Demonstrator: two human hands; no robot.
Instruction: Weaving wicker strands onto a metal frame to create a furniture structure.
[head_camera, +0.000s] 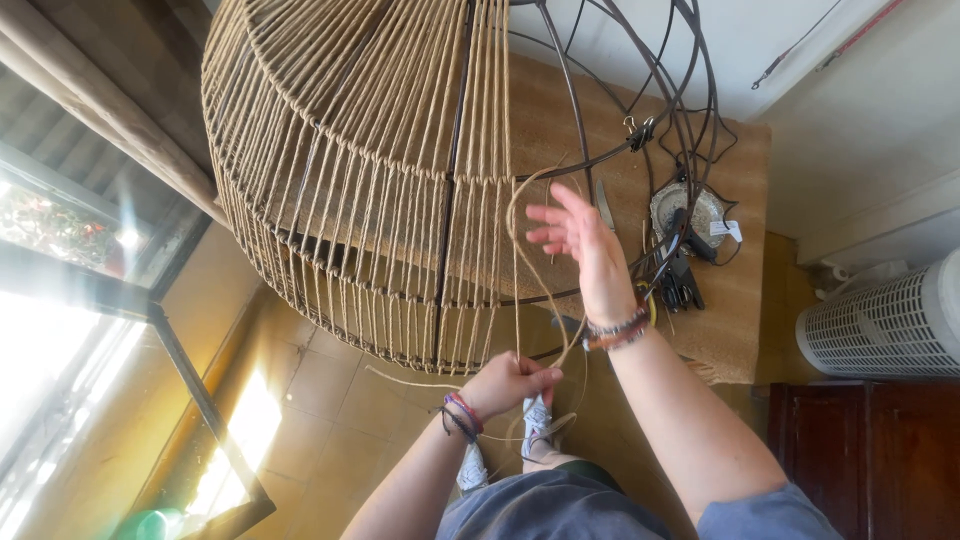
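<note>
Pinching the cord at the frame's lower rim, the left hand has its grip clamped on it. The right hand is raised, fingers spread apart, cord looping beside it, above the bench.

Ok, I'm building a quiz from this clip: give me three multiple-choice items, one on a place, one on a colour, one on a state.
1. Where is the left hand?
A. Below the lampshade frame's lower rim
B. On the table
C. On the white fan

2. What colour is the twine?
A. Blue
B. Tan
C. Black

3. How is the right hand?
A. Clenched in a fist
B. Gripping scissors
C. Open, fingers spread

Answers: 1 A, it pinches the cord just under the rim. 2 B, the twine matches the tan wrapping on the frame. 3 C, its fingers are spread with the twine looping past it.
</note>
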